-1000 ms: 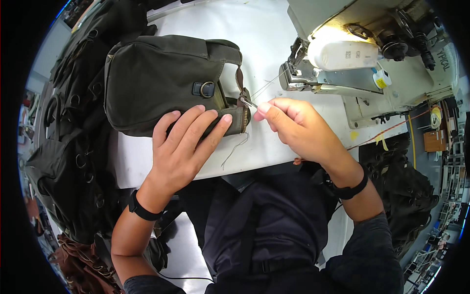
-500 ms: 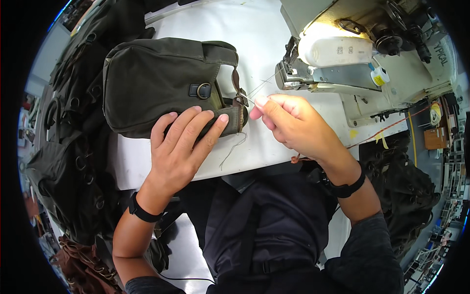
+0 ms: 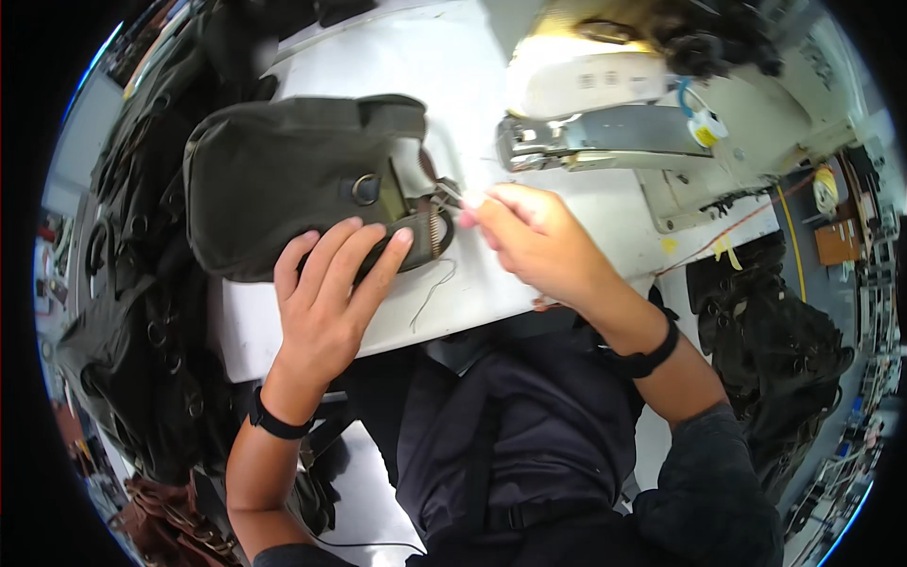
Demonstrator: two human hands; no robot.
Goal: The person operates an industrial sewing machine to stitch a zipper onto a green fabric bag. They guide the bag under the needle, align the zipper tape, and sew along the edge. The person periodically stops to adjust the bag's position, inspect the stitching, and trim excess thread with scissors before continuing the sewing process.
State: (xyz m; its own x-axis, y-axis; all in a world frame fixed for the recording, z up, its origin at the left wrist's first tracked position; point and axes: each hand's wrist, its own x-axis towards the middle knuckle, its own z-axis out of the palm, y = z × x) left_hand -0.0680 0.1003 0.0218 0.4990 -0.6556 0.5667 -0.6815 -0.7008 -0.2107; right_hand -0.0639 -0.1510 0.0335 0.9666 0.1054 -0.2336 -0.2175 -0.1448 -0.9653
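Observation:
A dark olive fabric bag (image 3: 274, 189) lies on the white tabletop, with a small D-ring tab (image 3: 363, 189) on its face. My left hand (image 3: 326, 302) is spread flat over the bag's near edge, fingers apart, pressing it down. At the bag's right end runs a brass-toothed zipper (image 3: 435, 234). My right hand (image 3: 534, 231) pinches a thin silvery tool (image 3: 448, 192), whose tip meets the zipper near its slider. The tool's kind is blurred and partly hidden by the fingers. Loose thread (image 3: 433, 295) trails from the zipper's end onto the table.
A sewing machine (image 3: 605, 132) stands at the far right of the table. Dark bags (image 3: 142, 312) are heaped along the left side, and more dark bags (image 3: 779, 350) hang at the right. Reddish-brown pieces (image 3: 170, 515) lie at the lower left. An orange cord (image 3: 732, 231) crosses the right side.
The view has shifted, so the bag and machine sit farther left. My right hand still pinches at the zipper, and more of the silvery tool shows. The left hand stays spread on the bag.

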